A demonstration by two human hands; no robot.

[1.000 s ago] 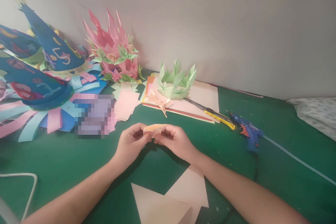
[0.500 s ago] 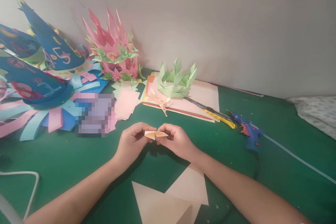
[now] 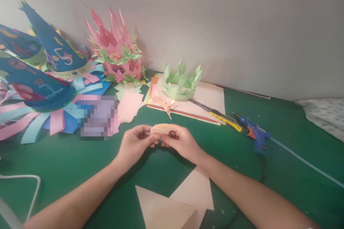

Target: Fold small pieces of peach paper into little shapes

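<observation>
Between my two hands is a small folded piece of peach paper (image 3: 162, 128), held above the green table (image 3: 107, 171). My left hand (image 3: 137, 139) pinches its left end, thumb in front. My right hand (image 3: 178, 138) grips the right end the same way, and the two thumbs nearly meet at the lower edge. The fingers behind the paper are partly hidden. Closer to me lie flat peach paper pieces (image 3: 163, 205), overlapping one another. Beyond my hands, a folded peach paper flower (image 3: 168, 106) rests on a stack of coloured sheets (image 3: 212, 102).
A green paper crown (image 3: 180, 87) stands on the stack, with a yellow cutter (image 3: 228, 120) beside it. A blue glue gun (image 3: 255, 132) lies right, its glue stick trailing. Pink crowns (image 3: 115, 50), blue cone hats (image 3: 51, 39) and pink paper squares (image 3: 130, 105) occupy the left.
The folded paper has been tilted and raised slightly, now showing a broader face instead of its open edge. Both thumbs have come to the front of it.
</observation>
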